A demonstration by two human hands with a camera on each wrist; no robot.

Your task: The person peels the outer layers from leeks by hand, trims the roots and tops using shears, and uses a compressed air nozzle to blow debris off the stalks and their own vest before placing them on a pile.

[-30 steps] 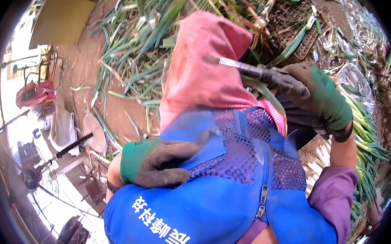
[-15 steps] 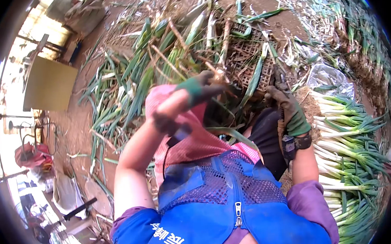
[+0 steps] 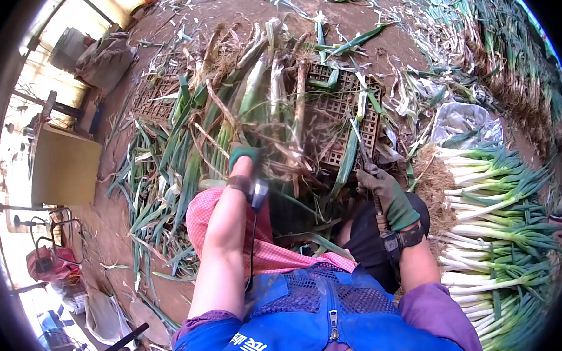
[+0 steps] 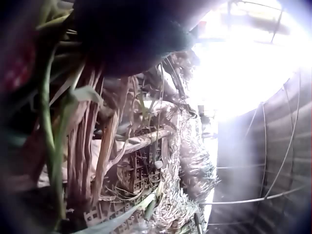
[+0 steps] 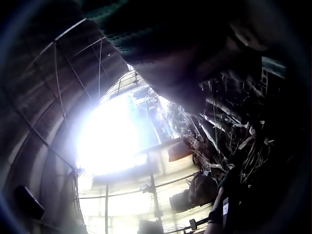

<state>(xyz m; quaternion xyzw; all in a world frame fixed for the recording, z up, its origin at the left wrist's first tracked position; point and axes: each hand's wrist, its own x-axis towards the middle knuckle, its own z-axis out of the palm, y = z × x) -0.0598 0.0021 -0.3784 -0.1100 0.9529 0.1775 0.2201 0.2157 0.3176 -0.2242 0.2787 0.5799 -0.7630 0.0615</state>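
In the head view my left hand [image 3: 244,154], in a green and dark glove, reaches into a heap of untrimmed green onions [image 3: 251,91] with dry roots and brown leaves. Its fingers are blurred and partly hidden there; I cannot tell whether they grip a stalk. The gloved right hand [image 3: 389,198] holds a knife [image 3: 369,167] upright near my right knee, its narrow grey blade above the fist and the brown handle below. The left wrist view shows brown dry leaves [image 4: 85,141] just below the dark glove.
Cleaned green onions [image 3: 480,213] with white stalks lie in a row at my right. A brown plastic crate [image 3: 371,129] lies under the heap, with clear plastic [image 3: 466,124] beyond it. Cut green leaves [image 3: 157,182] spread at left near a yellowish board [image 3: 64,164].
My left hand has gone from my vest out to the onion heap. The right hand has lowered the knife from across my lap to beside the crate. My view has tilted forward.
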